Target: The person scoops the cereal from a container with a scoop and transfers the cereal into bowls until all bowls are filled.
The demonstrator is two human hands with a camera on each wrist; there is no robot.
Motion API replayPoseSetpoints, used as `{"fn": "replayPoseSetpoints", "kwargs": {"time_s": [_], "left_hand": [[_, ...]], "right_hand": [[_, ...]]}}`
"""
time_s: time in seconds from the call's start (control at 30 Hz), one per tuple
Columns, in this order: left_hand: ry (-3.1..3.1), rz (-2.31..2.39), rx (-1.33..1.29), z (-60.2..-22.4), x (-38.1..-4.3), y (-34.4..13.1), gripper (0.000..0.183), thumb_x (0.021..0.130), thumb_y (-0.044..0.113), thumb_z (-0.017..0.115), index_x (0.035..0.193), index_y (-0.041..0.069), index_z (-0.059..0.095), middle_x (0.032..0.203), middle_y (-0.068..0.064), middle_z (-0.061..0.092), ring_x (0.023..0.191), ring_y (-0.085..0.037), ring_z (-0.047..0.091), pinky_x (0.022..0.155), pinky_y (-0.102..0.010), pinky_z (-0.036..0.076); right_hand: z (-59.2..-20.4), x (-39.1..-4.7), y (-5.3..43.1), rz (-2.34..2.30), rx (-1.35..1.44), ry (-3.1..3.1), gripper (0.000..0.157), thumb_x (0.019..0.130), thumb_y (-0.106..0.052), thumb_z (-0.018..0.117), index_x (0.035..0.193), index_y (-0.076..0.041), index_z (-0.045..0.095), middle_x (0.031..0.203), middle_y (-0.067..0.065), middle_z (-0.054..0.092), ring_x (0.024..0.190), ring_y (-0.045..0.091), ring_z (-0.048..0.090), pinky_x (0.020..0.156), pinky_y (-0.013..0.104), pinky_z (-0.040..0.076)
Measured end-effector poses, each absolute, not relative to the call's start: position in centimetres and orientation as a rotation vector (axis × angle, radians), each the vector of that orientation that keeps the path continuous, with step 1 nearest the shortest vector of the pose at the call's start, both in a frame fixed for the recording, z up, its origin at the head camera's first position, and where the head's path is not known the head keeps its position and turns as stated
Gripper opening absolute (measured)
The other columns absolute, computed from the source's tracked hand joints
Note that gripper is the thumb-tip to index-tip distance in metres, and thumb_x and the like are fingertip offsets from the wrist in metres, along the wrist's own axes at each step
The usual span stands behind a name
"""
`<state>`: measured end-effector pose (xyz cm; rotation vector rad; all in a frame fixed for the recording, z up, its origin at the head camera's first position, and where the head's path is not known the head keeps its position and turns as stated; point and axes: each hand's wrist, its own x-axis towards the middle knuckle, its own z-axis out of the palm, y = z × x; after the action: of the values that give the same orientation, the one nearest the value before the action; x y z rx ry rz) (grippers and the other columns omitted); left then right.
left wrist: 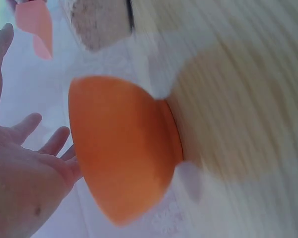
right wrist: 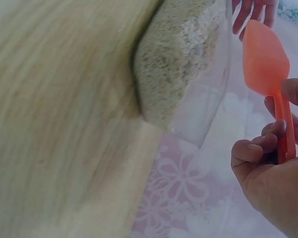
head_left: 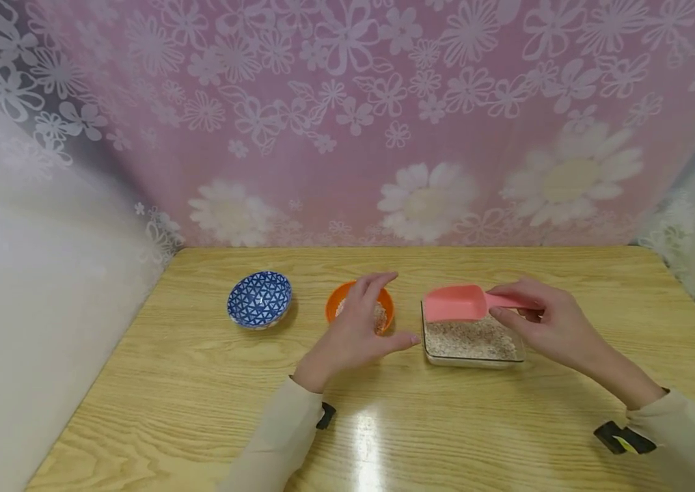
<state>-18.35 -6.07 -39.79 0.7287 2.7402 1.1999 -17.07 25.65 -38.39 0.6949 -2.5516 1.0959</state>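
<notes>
Apparently a scooping step is in hand: the pink scoop [head_left: 454, 304] is held by its handle in the right hand [head_left: 544, 318], over the glass container [head_left: 473, 361] of oat-like flakes [head_left: 470, 340]. No load can be made out in it, so a level dip is probably called for next. Left hand [head_left: 356, 326]: grip wide, fingers spread at the orange bowl [left wrist: 124, 148]; contact can't be told. Flakes inside that bowl are shown only from the head; its outer wall and foot on the counter [head_left: 199, 396] are given by the left wrist. Scoop's underside and curled fingers are best seen from the right wrist. Blue bowl [head_left: 259, 299]: head view only.
</notes>
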Motion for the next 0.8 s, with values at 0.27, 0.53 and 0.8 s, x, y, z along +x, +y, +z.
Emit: {"fn": "replayPoseSetpoints", "kwargs": {"time_s": [0.27,0.53,0.8], "left_hand": [[2.664,1.207,0.721,-39.9,-17.8,-4.0,0.101,0.081,0.058,0.081,0.16,0.042,0.021,0.165,0.006,0.023,0.149,-0.02,0.034,0.113,-0.049,0.046],[2.689,1.108,0.798,-40.2,-17.5,-2.3,0.102,0.083,0.059,0.079,0.162,0.035,0.02,0.165,0.003,0.026,0.149,-0.02,0.034,0.115,-0.048,0.045],[2.704,1.083,0.828,-40.1,-17.1,-1.1,0.1,0.085,0.059,0.077,0.163,0.032,0.02,0.165,0.001,0.026,0.148,-0.021,0.037,0.113,-0.045,0.047]], "right_hand": [[-39.7,-16.5,26.8,1.056,0.7,-2.656,0.029,0.088,-0.007,0.079,0.116,-0.017,0.075,0.086,-0.01,0.06,0.062,0.003,0.045,0.053,0.022,0.037],[-39.9,-16.2,28.2,0.911,0.706,-2.715,0.027,0.087,-0.012,0.081,0.113,-0.018,0.076,0.094,-0.008,0.069,0.072,-0.005,0.055,0.059,0.022,0.044],[-39.6,-16.6,29.7,0.714,0.783,-2.647,0.031,0.079,-0.005,0.083,0.108,-0.014,0.077,0.081,-0.016,0.057,0.064,-0.005,0.037,0.056,0.021,0.032]]}}
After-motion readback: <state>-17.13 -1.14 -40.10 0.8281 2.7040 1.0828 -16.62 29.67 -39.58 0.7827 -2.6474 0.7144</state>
